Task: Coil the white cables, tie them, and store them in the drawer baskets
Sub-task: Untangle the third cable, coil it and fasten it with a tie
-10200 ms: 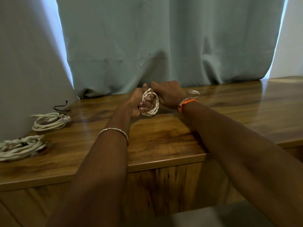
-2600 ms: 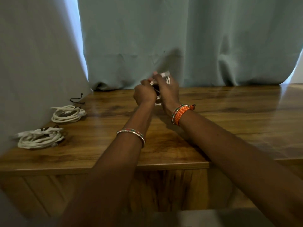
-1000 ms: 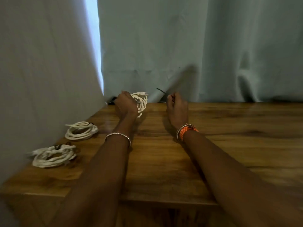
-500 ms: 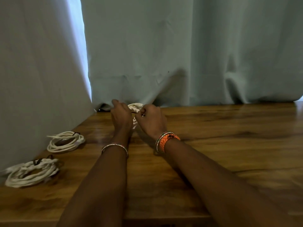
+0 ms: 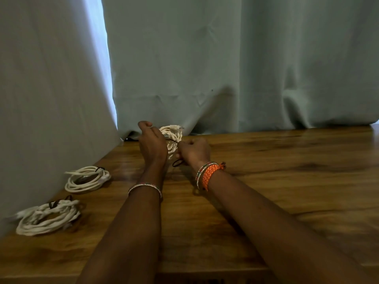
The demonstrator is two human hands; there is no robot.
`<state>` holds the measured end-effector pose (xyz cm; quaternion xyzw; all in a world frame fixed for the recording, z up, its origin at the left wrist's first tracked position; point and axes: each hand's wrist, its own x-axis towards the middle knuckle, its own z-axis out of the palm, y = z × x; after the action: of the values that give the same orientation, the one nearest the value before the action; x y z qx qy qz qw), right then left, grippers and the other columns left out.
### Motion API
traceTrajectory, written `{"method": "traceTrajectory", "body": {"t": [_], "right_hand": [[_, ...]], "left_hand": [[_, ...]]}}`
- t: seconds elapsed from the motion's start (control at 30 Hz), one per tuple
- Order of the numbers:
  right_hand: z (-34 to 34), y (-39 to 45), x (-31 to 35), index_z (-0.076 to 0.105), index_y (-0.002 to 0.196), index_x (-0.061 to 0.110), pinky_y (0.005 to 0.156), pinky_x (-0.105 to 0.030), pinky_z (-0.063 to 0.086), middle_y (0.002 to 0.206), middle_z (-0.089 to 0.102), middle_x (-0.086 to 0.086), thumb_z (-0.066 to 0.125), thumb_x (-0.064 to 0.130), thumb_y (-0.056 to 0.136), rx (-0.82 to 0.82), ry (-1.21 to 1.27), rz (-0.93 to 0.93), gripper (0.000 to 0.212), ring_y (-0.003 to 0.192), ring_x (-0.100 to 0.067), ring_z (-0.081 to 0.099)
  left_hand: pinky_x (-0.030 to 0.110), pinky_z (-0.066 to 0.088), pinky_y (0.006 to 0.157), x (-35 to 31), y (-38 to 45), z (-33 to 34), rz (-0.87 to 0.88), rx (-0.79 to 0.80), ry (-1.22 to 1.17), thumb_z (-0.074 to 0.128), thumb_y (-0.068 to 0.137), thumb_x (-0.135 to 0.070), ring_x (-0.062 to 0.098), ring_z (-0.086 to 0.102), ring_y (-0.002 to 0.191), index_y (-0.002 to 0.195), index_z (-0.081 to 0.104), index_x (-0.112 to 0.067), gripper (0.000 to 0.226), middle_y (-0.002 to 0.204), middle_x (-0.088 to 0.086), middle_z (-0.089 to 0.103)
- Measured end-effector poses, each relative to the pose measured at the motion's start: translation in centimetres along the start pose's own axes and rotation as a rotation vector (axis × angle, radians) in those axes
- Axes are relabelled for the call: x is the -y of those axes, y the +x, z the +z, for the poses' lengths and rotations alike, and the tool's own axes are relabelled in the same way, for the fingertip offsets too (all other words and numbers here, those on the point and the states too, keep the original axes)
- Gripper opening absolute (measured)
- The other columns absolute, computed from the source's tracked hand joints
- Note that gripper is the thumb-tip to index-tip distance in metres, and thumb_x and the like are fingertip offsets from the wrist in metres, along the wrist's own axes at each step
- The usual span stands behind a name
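We see a small white cable coil (image 5: 171,138) held upright above the wooden tabletop (image 5: 276,181), near the far edge at the foot of the curtain (image 5: 205,68). The left hand (image 5: 152,143) grips it from the nine o'clock side, fingers curled round the loops. At the coil's four o'clock, the right hand (image 5: 194,151) has its fingers curled together, pinching a thin black tie (image 5: 177,162) that runs up across the coil. Well apart, toward eight o'clock, two more tied coils lie flat on the tabletop: the nearer coil (image 5: 48,217) and, just beyond it, the farther coil (image 5: 87,178), each with a dark tie.
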<state>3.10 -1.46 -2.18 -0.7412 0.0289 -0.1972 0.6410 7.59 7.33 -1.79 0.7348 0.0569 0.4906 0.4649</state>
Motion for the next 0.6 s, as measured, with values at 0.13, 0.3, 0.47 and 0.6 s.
{"method": "traceTrajectory", "body": {"t": [0.13, 0.3, 0.47, 0.6], "right_hand": [[0.0, 0.1, 0.2, 0.069, 0.083, -0.001, 0.064, -0.04, 0.057, 0.085, 0.07, -0.018, 0.072, 0.013, 0.077, 0.091, 0.095, 0.159, 0.015, 0.075, -0.031, 0.068], [-0.2, 0.0, 0.4, 0.065, 0.073, 0.003, 0.054, -0.029, 0.053, 0.07, 0.067, -0.01, 0.068, 0.009, 0.082, 0.111, 0.114, 0.209, 0.011, 0.053, -0.018, 0.06], [0.0, -0.5, 0.6, 0.069, 0.076, 0.009, 0.044, -0.02, 0.044, 0.065, 0.067, -0.004, 0.066, 0.014, 0.082, -0.099, 0.137, 0.093, 0.008, 0.048, -0.012, 0.06], [-0.1, -0.8, 0.7, 0.067, 0.064, 0.018, 0.048, -0.029, 0.044, 0.064, 0.065, -0.003, 0.063, 0.018, 0.082, -0.273, 0.058, -0.086, 0.019, 0.06, -0.021, 0.06]], "left_hand": [[0.028, 0.031, 0.063, 0.4, 0.0, 0.0, 0.022, 0.025, 0.012, 0.033, 0.094, -0.007, 0.038, 0.059, 0.088, 0.114, 0.046, 0.001, 0.025, 0.096, 0.026, 0.063], [0.031, 0.03, 0.061, -0.3, -0.1, 0.3, 0.072, 0.073, -0.007, 0.033, 0.094, -0.007, 0.028, 0.051, 0.073, 0.116, 0.044, -0.001, 0.026, 0.081, 0.016, 0.055], [0.032, 0.031, 0.055, -1.6, -0.2, 1.1, 0.195, 0.145, -0.143, 0.032, 0.09, -0.007, 0.026, 0.046, 0.059, 0.112, 0.047, -0.004, 0.027, 0.062, 0.006, 0.045], [0.035, 0.038, 0.061, -3.8, -0.8, 1.3, 0.254, 0.155, -0.208, 0.034, 0.093, -0.016, 0.03, 0.054, 0.068, 0.11, 0.052, -0.007, 0.027, 0.07, 0.003, 0.052]]}}
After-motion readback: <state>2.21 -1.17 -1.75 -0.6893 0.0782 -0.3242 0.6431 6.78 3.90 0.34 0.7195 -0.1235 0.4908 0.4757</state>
